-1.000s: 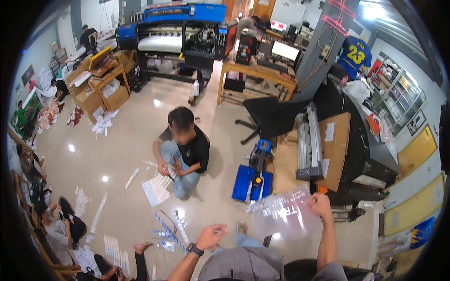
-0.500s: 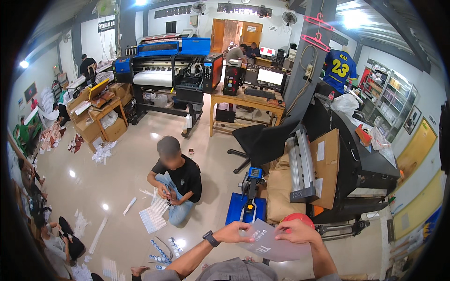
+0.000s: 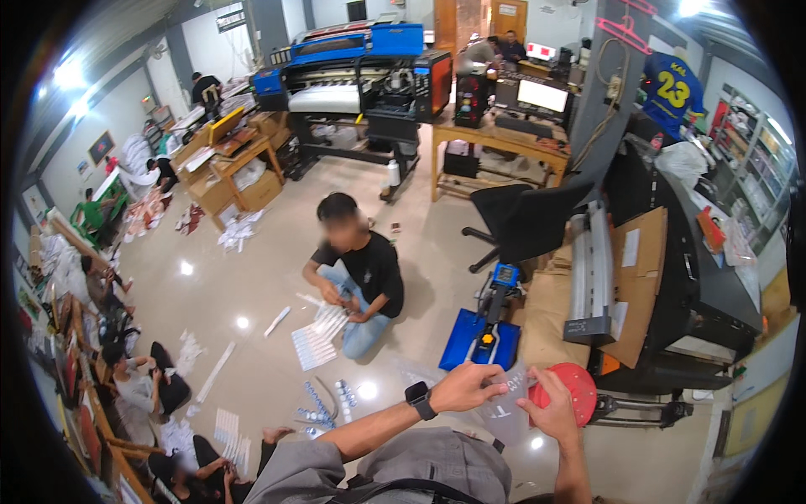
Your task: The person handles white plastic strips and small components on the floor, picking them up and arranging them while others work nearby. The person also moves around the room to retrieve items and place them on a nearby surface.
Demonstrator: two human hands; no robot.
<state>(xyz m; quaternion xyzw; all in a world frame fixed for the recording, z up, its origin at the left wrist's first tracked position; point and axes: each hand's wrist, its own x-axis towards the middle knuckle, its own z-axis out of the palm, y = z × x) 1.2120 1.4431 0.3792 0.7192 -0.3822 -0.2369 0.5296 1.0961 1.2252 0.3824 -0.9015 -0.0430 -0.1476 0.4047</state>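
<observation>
Shared now between both hands, the clear sheet (image 3: 506,428), which hung from the right hand (image 3: 552,409) alone a second ago, is just left of the red disc (image 3: 574,388). Left hand (image 3: 468,389) and right pinch it at separate edges, likely because such limp film would sag from one. Beyond the disc, leftward, stands a blue-plated machine (image 3: 460,338); well left of the disc, a seated co-worker (image 3: 371,273) has a pale striped sheet (image 3: 314,348) alongside, presumably for easy reach.

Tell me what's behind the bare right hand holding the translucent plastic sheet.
A red, round disc and glossy beige floor. The right hand covers the disc's lower-left part, so that cannot be seen.
</observation>
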